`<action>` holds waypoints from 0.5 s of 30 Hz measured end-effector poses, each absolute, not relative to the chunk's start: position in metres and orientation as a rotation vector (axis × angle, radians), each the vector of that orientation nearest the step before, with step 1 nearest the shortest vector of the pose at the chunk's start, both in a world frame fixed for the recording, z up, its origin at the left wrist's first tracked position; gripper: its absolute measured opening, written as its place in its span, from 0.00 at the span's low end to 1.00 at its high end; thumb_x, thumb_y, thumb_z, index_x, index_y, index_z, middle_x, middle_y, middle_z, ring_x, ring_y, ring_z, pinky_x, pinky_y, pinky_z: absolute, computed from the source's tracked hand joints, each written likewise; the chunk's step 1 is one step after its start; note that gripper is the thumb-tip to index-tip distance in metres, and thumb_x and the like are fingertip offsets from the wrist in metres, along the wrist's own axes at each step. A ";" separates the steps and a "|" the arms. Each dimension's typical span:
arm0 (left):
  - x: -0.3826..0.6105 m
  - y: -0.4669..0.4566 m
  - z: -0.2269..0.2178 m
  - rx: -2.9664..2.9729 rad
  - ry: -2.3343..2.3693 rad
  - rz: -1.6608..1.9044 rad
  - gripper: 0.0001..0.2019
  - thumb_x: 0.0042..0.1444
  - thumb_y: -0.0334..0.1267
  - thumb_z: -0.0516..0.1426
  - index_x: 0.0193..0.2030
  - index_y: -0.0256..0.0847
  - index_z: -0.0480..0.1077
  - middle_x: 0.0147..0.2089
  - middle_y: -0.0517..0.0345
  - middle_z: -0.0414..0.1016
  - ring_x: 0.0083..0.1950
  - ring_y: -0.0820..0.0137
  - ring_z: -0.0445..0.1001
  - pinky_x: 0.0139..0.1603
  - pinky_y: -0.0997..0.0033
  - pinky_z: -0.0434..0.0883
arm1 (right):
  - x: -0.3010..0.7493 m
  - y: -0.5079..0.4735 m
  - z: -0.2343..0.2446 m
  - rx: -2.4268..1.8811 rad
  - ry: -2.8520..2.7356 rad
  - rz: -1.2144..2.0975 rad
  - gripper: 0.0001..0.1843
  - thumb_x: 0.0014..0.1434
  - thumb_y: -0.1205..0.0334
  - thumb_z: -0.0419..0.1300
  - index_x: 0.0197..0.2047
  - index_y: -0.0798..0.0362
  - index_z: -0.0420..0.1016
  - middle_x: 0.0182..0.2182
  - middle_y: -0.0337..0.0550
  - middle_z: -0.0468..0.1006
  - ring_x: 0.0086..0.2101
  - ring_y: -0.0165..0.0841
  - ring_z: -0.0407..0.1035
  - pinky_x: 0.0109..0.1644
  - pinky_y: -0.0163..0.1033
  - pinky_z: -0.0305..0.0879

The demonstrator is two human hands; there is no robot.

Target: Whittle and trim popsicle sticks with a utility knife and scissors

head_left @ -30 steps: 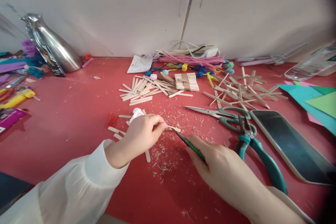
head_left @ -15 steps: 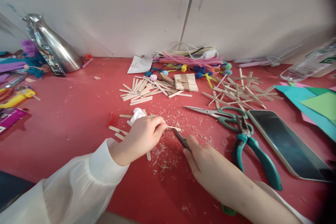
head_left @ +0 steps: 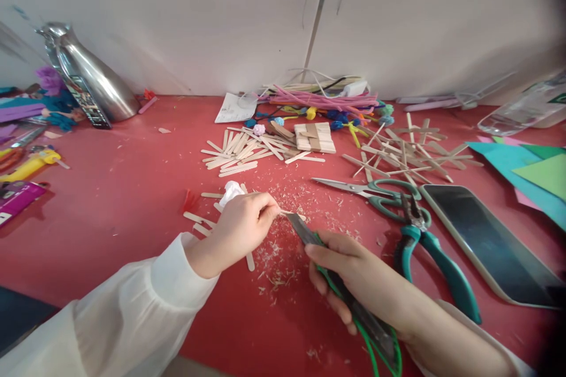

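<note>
While left hand point(head_left: 239, 227) pinches stick point(head_left: 288, 212) | right hand point(head_left: 358, 277) has turned over, fingers point(head_left: 327, 249) wrapped round knife point(head_left: 303, 231)

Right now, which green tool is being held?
The knife, in the right hand, its blade at the stick. The scissors and pliers lie loose on the table.

Thin wooden stick point(head_left: 289, 212) held level; green-handled knife point(head_left: 305, 233), blade touching its tip

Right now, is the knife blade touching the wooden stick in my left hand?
Touching. The head view shows the knife blade meeting the wooden stick just past the fingertips of the left hand, no gap; the right hand grips the knife.
</note>
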State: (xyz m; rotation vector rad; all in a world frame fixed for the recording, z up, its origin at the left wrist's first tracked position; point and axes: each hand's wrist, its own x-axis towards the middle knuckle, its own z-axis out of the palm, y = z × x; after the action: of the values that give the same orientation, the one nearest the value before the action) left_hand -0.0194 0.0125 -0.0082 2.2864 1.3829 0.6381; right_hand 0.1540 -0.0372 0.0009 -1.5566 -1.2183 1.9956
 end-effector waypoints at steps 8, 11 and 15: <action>-0.017 0.010 -0.005 2.260 1.453 0.600 0.11 0.58 0.36 0.49 0.27 0.38 0.67 0.23 0.62 0.70 0.24 0.75 0.66 0.26 0.74 0.57 | 0.157 -0.042 -0.005 -1.842 -1.911 1.263 0.08 0.60 0.61 0.42 0.29 0.49 0.54 0.15 0.30 0.63 0.10 0.26 0.59 0.15 0.31 0.51; -0.017 0.009 -0.004 2.263 1.430 0.615 0.12 0.59 0.35 0.48 0.26 0.38 0.66 0.22 0.62 0.68 0.23 0.76 0.64 0.26 0.74 0.56 | 0.156 -0.043 -0.003 -1.901 -2.123 0.979 0.06 0.60 0.64 0.42 0.32 0.51 0.55 0.16 0.37 0.68 0.14 0.31 0.65 0.18 0.32 0.48; -0.016 0.007 -0.006 2.282 1.383 0.643 0.12 0.59 0.35 0.48 0.26 0.38 0.65 0.23 0.63 0.68 0.25 0.75 0.64 0.27 0.74 0.57 | 0.155 -0.042 0.000 -1.906 -2.161 0.871 0.06 0.58 0.66 0.43 0.31 0.52 0.57 0.15 0.38 0.68 0.16 0.33 0.67 0.18 0.32 0.47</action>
State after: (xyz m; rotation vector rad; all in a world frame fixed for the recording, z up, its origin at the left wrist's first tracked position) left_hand -0.0163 0.0066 -0.0059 2.2822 1.3825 0.6431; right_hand 0.1551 -0.0417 0.0000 -1.9064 -2.1614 0.8711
